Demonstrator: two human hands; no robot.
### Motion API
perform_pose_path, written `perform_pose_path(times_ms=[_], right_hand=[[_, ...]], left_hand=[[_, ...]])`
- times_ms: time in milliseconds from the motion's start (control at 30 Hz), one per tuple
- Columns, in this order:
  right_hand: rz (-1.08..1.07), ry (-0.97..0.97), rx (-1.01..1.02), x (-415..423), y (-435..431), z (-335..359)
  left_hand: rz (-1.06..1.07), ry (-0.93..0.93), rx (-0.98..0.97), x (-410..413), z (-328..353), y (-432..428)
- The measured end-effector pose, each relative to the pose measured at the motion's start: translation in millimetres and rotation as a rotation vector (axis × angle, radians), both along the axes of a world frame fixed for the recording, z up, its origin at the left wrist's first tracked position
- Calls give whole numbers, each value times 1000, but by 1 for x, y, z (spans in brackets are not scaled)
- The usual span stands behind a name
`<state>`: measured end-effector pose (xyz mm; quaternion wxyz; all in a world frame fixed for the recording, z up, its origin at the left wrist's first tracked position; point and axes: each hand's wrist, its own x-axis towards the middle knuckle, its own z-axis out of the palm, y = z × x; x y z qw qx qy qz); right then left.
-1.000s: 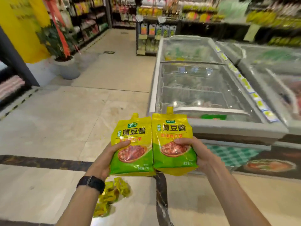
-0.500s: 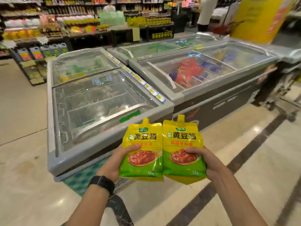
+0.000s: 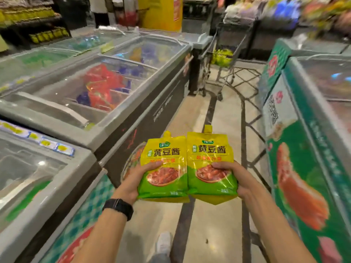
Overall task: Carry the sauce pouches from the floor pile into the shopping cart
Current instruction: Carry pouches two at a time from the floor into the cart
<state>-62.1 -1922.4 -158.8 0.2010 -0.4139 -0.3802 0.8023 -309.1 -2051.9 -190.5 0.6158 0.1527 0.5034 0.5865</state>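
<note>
I hold two yellow-green sauce pouches side by side in front of me. My left hand (image 3: 131,184) grips the left sauce pouch (image 3: 164,166) at its lower left edge. My right hand (image 3: 240,177) grips the right sauce pouch (image 3: 210,164) at its lower right edge. The shopping cart (image 3: 228,59) stands at the far end of the aisle, with yellow-green pouches visible inside it. The floor pile is out of view.
Grey glass-topped chest freezers (image 3: 106,88) line the left side of the aisle. A green freezer (image 3: 303,149) stands on the right. A tiled floor strip (image 3: 224,120) runs between them toward the cart. My shoe (image 3: 164,242) shows below. A person stands far back.
The view has swung right, from the freezers to the aisle with the cart at its end. Both hands keep the same hold on the two pouches.
</note>
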Motion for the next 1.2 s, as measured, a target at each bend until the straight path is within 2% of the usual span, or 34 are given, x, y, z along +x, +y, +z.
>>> perform_pose_path(times_ms=[367, 600, 867, 1200], right_hand=[[-403, -16, -42, -20, 138, 3], [-514, 88, -57, -8, 238, -10], [-496, 114, -72, 19, 423, -36], [-420, 190, -65, -9, 649, -25]], left_hand=[[-354, -69, 39, -44, -7, 241], [-503, -93, 28, -35, -18, 378], [-537, -94, 11, -16, -23, 560], [-430, -108, -122, -39, -14, 765]])
